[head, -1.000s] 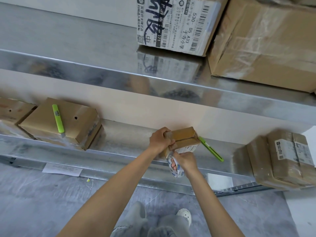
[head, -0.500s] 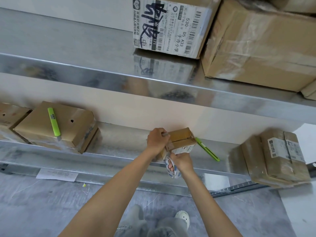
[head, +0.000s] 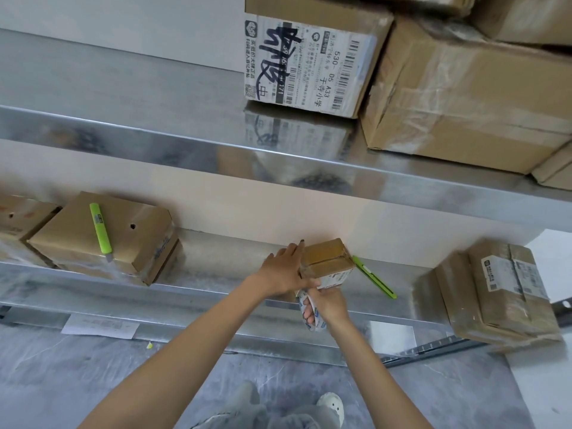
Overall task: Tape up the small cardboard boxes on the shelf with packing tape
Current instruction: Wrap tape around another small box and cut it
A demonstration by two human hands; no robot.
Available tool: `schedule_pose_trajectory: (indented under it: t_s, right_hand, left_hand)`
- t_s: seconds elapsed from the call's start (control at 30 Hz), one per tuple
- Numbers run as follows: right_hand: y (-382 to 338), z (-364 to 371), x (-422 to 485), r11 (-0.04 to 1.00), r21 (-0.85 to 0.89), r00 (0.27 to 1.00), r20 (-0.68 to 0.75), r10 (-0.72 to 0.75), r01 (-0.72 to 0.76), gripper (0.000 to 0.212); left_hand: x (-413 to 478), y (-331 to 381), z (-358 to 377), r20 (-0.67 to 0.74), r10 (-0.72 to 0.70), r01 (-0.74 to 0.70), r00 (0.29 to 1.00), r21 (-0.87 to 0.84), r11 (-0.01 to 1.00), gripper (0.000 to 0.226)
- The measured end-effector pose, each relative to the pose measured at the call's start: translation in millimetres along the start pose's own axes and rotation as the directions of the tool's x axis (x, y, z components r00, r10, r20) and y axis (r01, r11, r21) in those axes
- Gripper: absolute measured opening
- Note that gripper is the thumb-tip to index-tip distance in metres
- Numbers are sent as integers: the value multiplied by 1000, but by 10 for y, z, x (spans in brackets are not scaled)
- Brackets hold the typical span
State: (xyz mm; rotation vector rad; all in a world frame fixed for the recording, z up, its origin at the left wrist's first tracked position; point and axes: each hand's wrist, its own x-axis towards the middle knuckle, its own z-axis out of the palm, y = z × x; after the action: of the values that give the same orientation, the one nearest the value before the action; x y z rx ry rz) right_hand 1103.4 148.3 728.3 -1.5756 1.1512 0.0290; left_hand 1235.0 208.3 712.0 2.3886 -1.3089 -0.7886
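Moved: left grip (head: 283, 274) uncurled, now flat against my box (head: 326, 263), steadying it.
Right grip (head: 329, 306): curled round tape roll (head: 319, 324).

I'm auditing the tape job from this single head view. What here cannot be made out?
Head view only:
- Left side of the small box: covered by the left hand, so tape there is unseen.
- tape roll: mostly inside the right hand; its free end is hidden.
- far-left box: cut off by the frame edge.
- label on the right-hand box: blurred, unreadable.
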Motion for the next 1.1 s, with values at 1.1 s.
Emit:
schedule_pose_trajectory:
  t_s: [1.1]
  right_hand:
    - [130, 88, -506, 912, 213, 933, -1, -360, 352, 51]
  left_hand:
    - [163, 63, -81, -38, 23, -42, 999, -633, 773, 38]
